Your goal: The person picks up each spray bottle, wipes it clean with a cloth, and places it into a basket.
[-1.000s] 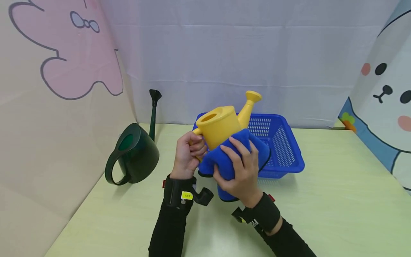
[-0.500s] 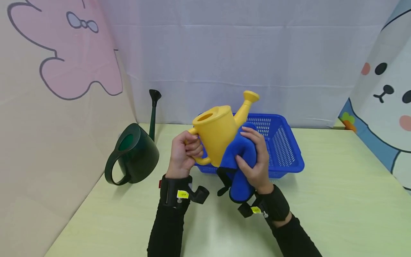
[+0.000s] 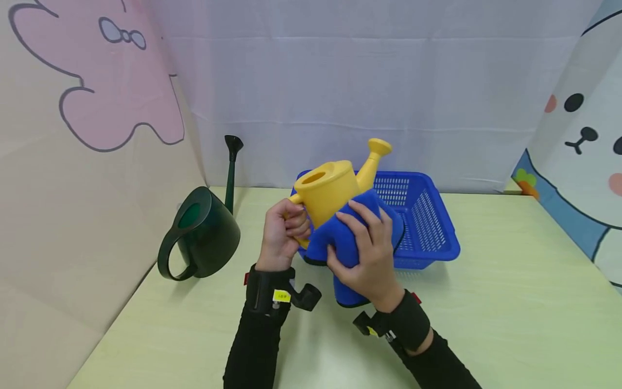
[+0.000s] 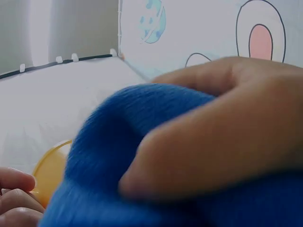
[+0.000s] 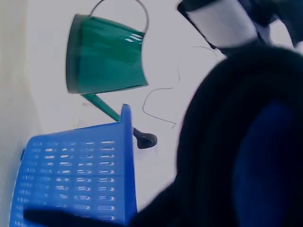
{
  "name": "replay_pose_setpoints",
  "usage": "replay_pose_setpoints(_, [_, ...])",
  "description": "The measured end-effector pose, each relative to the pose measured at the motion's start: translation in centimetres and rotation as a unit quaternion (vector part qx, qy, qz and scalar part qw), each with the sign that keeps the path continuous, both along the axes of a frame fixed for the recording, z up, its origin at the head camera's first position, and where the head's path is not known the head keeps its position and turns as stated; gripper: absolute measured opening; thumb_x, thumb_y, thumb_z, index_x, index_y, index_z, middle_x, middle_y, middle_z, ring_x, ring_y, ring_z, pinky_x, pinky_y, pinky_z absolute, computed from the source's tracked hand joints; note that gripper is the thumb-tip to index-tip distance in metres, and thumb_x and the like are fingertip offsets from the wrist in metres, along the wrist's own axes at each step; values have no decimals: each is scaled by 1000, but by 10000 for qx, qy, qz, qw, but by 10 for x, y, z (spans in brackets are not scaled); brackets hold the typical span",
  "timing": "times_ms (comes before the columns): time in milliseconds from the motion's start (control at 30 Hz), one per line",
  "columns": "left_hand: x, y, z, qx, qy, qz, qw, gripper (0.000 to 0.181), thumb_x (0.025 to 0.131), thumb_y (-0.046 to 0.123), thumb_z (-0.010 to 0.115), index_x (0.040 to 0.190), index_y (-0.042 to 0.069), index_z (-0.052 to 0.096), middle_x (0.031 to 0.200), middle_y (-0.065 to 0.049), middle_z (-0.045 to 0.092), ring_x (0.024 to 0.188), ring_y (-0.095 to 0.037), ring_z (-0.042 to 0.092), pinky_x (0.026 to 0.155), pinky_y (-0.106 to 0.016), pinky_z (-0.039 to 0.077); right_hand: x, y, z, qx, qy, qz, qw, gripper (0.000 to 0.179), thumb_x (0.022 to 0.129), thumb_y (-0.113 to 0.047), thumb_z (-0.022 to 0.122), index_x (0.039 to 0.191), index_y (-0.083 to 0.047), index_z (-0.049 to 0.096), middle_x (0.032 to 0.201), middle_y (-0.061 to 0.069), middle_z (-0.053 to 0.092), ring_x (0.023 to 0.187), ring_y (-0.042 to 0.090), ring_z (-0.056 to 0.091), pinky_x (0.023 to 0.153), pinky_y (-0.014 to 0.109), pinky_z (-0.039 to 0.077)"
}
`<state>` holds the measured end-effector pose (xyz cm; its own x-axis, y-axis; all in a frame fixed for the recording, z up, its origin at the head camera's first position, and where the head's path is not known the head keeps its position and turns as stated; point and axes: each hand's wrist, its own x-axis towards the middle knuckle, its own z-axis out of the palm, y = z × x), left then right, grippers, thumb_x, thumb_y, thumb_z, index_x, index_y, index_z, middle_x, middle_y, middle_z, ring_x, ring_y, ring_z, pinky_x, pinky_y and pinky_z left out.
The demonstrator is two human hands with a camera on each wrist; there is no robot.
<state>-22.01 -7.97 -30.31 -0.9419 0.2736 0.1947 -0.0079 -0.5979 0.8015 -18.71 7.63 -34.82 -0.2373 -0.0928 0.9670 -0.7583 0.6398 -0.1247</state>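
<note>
Left hand [image 3: 285, 232] is gripping the yellow watering can [image 3: 326, 186] by its handle [image 3: 296, 199]; right hand [image 3: 367, 251] is clutching a blue cloth [image 3: 340, 237], now covering the can's near side, back from below the spout [image 3: 367, 172]: wiping apparently continuing. Blue basket [image 3: 425, 224] sitting just beyond the hands; dark green can [image 3: 214, 237] standing leftward.

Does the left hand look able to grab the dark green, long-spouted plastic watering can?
Probably not while the left hand grips the short-spouted yellow plastic watering can. Once it lets go, likely yes: no object shows between that hand and the dark green can.
</note>
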Motion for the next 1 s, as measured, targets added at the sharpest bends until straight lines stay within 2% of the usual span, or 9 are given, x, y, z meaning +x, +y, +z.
replay_pose_setpoints(167, [2,5,0,65,-19,97,9999,35,84,1,29,53,16,32,39,12,30,31,-3,24,35,-13,18,7,-12,-5,605,414,-707,9948,41,82,-35,56,110,-4,59,119,19,55,111,43,44,98,54,32])
replay_pose_setpoints(333, [3,5,0,112,15,120,9999,34,83,0,29,54,16,32,39,13,30,31,-2,24,35,-13,18,7,-14,-4,596,570,-755,9937,41,82,-35,56,109,-4,59,118,18,56,111,43,45,99,52,33])
replay_pose_setpoints(533, [3,4,-1,-10,37,65,10000,37,84,1,29,50,17,33,39,12,30,31,-3,26,36,-15,18,2,-6,2,143,446,-145,9988,43,79,-36,60,106,-2,60,115,19,57,110,41,47,100,52,32])
replay_pose_setpoints(667, [3,1,0,-123,91,-41,9999,39,85,3,29,48,18,32,39,12,30,31,-4,26,37,-16,19,0,3,5,-280,-45,499,9984,48,79,-39,61,106,0,60,118,20,55,110,38,48,99,48,32])
replay_pose_setpoints(767, [3,-1,1,-140,87,-117,9998,40,85,3,28,47,18,32,39,11,30,31,-5,26,37,-16,19,-1,11,7,-622,-601,985,9914,54,80,-45,59,109,1,57,122,19,53,113,33,48,99,37,36])
replay_pose_setpoints(867, [3,-4,2,-172,41,-199,9996,40,84,3,28,47,18,31,40,11,29,32,-5,26,38,-17,18,-3,18,9,-966,-1122,1456,9782,57,80,-45,59,112,2,55,125,17,51,117,26,47,97,28,40])
replay_pose_setpoints(1000, [2,-7,3,-229,15,-291,9993,39,83,3,28,48,18,29,39,11,29,32,-5,26,39,-19,15,-4,22,10,-1195,-1451,1798,9656,54,78,-34,63,115,4,53,127,18,49,119,24,47,99,28,41])
